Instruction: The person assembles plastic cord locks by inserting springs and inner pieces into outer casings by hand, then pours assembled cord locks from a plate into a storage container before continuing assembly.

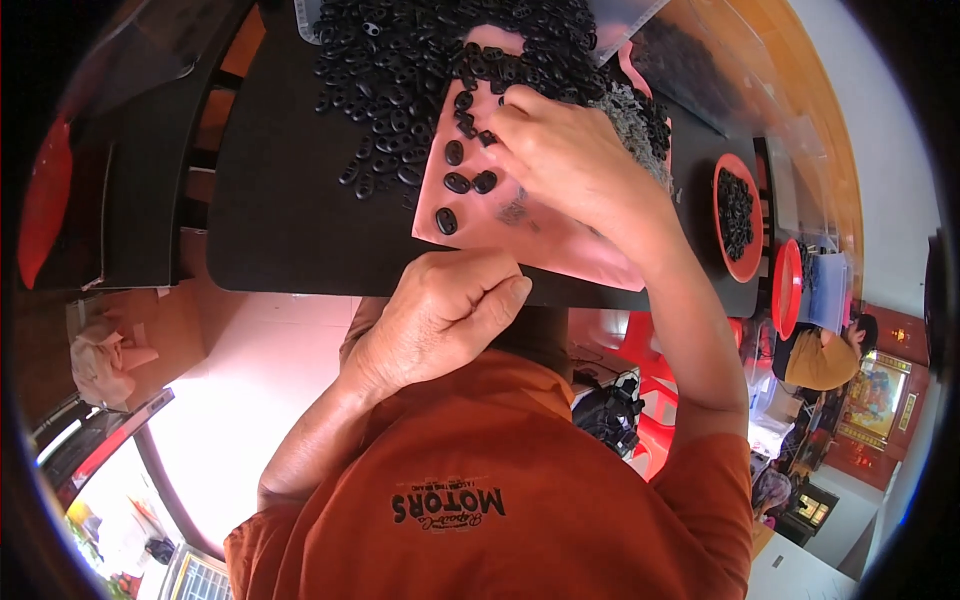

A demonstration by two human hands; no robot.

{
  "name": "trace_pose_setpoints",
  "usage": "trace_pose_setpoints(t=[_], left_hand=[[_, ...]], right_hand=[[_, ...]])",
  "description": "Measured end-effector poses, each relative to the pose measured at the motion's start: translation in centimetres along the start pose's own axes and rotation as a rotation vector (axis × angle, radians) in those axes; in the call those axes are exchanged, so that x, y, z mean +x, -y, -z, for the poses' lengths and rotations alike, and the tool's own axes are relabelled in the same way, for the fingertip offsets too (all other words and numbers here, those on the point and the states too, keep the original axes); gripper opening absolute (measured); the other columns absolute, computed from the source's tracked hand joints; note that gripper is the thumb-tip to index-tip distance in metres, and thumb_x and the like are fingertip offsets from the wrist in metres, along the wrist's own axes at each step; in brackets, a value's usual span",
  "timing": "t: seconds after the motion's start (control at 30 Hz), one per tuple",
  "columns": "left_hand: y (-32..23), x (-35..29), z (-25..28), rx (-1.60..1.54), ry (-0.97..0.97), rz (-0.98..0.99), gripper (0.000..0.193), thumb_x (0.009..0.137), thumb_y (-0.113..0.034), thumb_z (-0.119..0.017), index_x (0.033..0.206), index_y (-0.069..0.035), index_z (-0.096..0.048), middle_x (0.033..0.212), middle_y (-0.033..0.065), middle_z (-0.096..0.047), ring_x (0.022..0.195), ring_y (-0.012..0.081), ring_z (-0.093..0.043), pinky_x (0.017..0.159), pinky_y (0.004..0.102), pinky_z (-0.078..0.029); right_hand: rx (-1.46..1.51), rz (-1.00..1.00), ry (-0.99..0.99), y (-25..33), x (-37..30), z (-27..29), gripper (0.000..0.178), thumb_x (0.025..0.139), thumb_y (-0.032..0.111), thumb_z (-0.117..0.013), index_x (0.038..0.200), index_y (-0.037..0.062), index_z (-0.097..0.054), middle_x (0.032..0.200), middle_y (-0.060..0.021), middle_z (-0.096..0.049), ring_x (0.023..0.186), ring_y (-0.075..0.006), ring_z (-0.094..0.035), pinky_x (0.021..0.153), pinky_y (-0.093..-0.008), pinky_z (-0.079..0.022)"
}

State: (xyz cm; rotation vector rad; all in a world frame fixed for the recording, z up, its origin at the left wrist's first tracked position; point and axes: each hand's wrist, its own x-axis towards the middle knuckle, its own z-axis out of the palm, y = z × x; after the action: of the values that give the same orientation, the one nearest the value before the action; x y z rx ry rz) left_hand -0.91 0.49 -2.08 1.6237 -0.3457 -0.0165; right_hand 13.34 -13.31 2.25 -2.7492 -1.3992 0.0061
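My left hand (450,310) is closed in a fist just off the table's near edge, thumb lying over the bent fingers. Anything inside it is hidden. Over a pink sheet (570,240), my right hand (560,145) bends its fingers together at small black plastic parts. Its fingertips are partly hidden, so what they pinch cannot be made out. Left of it lie several loose black oval plastic pieces (446,221), some showing holes. A large heap of similar black pieces (390,110) covers the far side. Small silvery-grey pieces (632,120) are piled beyond my right wrist.
The dark table (290,220) ends close to my body. At its right stands an orange-red bowl (720,225) of small black parts. Clear plastic bins (730,60) border the far right. Red stools (650,400) stand below, and another person (820,360) sits farther right.
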Motion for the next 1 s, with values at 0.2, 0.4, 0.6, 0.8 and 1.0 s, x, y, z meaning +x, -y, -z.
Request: trace_pose_setpoints(t=[0.2, 0.4, 0.6, 0.8, 1.0], left_hand=[[0.0, 0.0, -0.2, -0.035, -0.021, 0.022, 0.018, 0.092, -0.01, -0.057, 0.077, 0.0, -0.054, 0.063, 0.0088, -0.05, 0.053, 0.0207, -0.049, 0.051, 0.0324, -0.042], [0.1, -0.1, -0.1, -0.085, 0.005, 0.099, 0.023, 0.096, -0.013, -0.053, 0.078, 0.001, -0.055, 0.065, 0.0023, -0.051, 0.058, 0.0078, -0.048, 0.053, 0.0259, -0.042], [-0.5, -0.3, -0.3, -0.339, -0.154, 0.234, 0.021, 0.098, -0.015, -0.052, 0.084, 0.0, -0.057, 0.072, -0.0005, -0.054, 0.066, 0.0067, -0.05, 0.061, 0.0218, -0.042], [0.1, -0.2, -0.7, -0.404, -0.246, 0.189, 0.02, 0.098, -0.017, -0.051, 0.1, 0.002, -0.057, 0.08, -0.0006, -0.056, 0.069, 0.0049, -0.046, 0.061, 0.0199, -0.039], [0.0, -0.3, -0.7, -0.364, -0.261, 0.135, 0.022, 0.098, -0.016, -0.049, 0.107, 0.003, -0.057, 0.081, -0.0016, -0.053, 0.064, 0.003, -0.041, 0.056, 0.0178, -0.033]], right_hand=[[-0.197, 0.066, -0.056, 1.2, 0.3, -0.4, 0.014, 0.079, 0.008, -0.059, 0.089, -0.0021, -0.06, 0.09, -0.0119, -0.061, 0.077, -0.0302, -0.066, 0.063, -0.0398, -0.054], [-0.272, 0.087, -0.073, 1.3, 0.0, -0.5, 0.01, 0.08, 0.006, -0.057, 0.087, -0.001, -0.06, 0.089, -0.0125, -0.062, 0.078, -0.031, -0.066, 0.064, -0.0396, -0.054], [0.239, -0.022, -0.337, 2.7, -4.0, 1.4, 0.01, 0.081, 0.005, -0.06, 0.089, 0.0038, -0.056, 0.083, -0.0118, -0.058, 0.074, -0.0313, -0.063, 0.064, -0.0428, -0.05], [0.232, -0.02, -0.396, 6.2, -6.7, 0.6, 0.02, 0.075, -0.001, -0.067, 0.091, 0.0042, -0.056, 0.083, -0.0072, -0.056, 0.067, -0.0255, -0.061, 0.055, -0.0345, -0.05], [0.129, 0.107, -0.502, 6.3, -7.5, -1.3, 0.027, 0.072, 0.008, -0.062, 0.096, -0.0014, -0.055, 0.086, -0.0078, -0.05, 0.065, -0.0158, -0.06, 0.05, -0.0269, -0.049]])
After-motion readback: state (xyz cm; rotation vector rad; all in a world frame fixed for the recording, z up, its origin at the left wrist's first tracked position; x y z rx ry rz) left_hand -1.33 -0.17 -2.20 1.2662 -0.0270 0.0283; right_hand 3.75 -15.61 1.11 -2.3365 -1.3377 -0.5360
